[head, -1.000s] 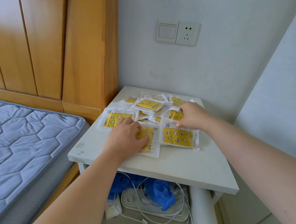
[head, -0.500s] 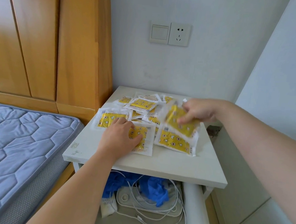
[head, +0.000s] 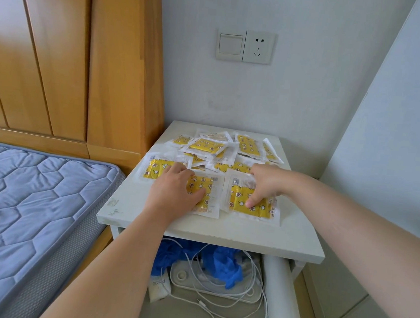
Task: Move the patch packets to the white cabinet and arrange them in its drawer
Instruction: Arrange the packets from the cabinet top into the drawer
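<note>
Several yellow patch packets [head: 206, 145] in clear wrappers lie scattered and overlapping on a white bedside table [head: 197, 225]. My left hand [head: 174, 194] rests flat on the front-middle packet [head: 207, 192], with its fingertips reaching the packet on the left [head: 154, 169]. My right hand [head: 265, 187] holds a packet down on top of the front-right packet [head: 252, 209]. Its thumb lies on the yellow face and its fingers are curled at the far edge. No drawer is in view.
A blue mattress [head: 19, 204] and a wooden headboard [head: 60, 54] stand to the left. Under the table lie a blue cloth [head: 224, 262], white cables [head: 228, 304] and a white roll [head: 283, 294]. A switch and socket [head: 245, 45] are on the wall, and a white panel [head: 399, 125] closes the right side.
My right hand lifted a packet from the pile, carried it toward me and lowered it onto the front-right packet. My left hand stayed on the front-middle packet.
</note>
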A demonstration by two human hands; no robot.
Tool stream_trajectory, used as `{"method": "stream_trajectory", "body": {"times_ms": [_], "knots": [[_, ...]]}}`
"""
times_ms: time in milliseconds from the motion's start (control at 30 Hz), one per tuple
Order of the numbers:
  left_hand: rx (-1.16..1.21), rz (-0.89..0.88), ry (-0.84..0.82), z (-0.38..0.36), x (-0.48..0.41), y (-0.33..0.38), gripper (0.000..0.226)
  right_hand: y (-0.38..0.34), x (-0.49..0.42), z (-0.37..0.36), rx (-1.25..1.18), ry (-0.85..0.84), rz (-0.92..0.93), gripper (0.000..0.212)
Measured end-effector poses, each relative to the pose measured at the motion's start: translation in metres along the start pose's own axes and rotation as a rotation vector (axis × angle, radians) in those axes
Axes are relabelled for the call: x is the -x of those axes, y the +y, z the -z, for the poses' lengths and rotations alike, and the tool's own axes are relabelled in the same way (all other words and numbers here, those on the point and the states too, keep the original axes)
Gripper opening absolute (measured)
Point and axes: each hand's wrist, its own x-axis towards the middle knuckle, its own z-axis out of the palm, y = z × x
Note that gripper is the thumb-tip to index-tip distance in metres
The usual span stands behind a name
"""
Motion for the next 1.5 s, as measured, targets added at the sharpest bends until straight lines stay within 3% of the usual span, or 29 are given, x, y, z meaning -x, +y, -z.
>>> {"method": "stream_trajectory", "body": {"times_ms": [67, 167, 333, 400, 500, 567, 667, 900, 967, 1067, 1167, 1267, 1333, 1433, 1500], "knots": [[-0.021, -0.001, -0.008, 0.0, 0.0, 0.0, 0.056, -0.001, 0.0, 0.002, 0.074, -0.006, -0.021, 0.061], [-0.064, -0.008, 0.004, 0.001, 0.001, -0.001, 0.055, -0.002, 0.003, 0.003, 0.061, 0.025, -0.005, 0.059], [-0.182, 0.0, -0.043, -0.001, -0.003, -0.004, 0.069, 0.009, 0.015, -0.001, -0.223, 0.097, 0.015, 0.052], [-0.201, 0.048, -0.102, -0.004, -0.006, -0.006, 0.082, 0.022, 0.02, -0.015, -0.619, 0.159, -0.045, 0.05], [-0.2, 0.072, -0.177, -0.006, -0.008, -0.008, 0.091, 0.033, 0.035, -0.05, -1.449, 0.265, -0.116, 0.037], [-0.186, 0.075, -0.215, -0.006, -0.007, -0.008, 0.092, 0.031, 0.046, -0.07, -1.63, 0.444, -0.103, 0.028], [-0.148, 0.094, -0.254, -0.002, -0.006, -0.005, 0.09, 0.026, 0.059, -0.083, -1.607, 0.612, -0.05, 0.022], [0.212, 0.229, -0.215, 0.008, 0.011, 0.019, 0.089, 0.026, 0.076, -0.089, -1.667, 0.628, -0.015, 0.019], [0.2, 0.214, -0.146, 0.012, 0.018, 0.031, 0.087, 0.026, 0.076, -0.088, -1.642, 0.623, -0.042, 0.02], [0.158, 0.153, -0.088, 0.021, 0.024, 0.044, 0.076, 0.024, 0.072, -0.087, -1.561, 0.626, -0.115, 0.02], [0.369, 0.179, -0.138, 0.035, 0.022, 0.053, 0.062, 0.023, 0.071, -0.084, -1.506, 0.642, -0.161, 0.022], [0.515, 0.214, -0.066, 0.058, 0.007, 0.046, 0.056, 0.022, 0.075, -0.082, -1.506, 0.639, -0.128, 0.017], [0.48, 0.203, -0.128, 0.078, -0.004, 0.034, 0.062, 0.021, 0.076, -0.082, -1.511, 0.652, -0.101, 0.013], [0.161, 0.166, -0.415, 0.092, -0.016, 0.017, 0.075, 0.02, 0.076, -0.082, -1.515, 0.656, -0.074, 0.011], [0.015, 0.143, -0.518, 0.087, -0.024, 0.009, 0.059, 0.019, 0.077, -0.082, -1.514, 0.656, -0.066, 0.01]]}}
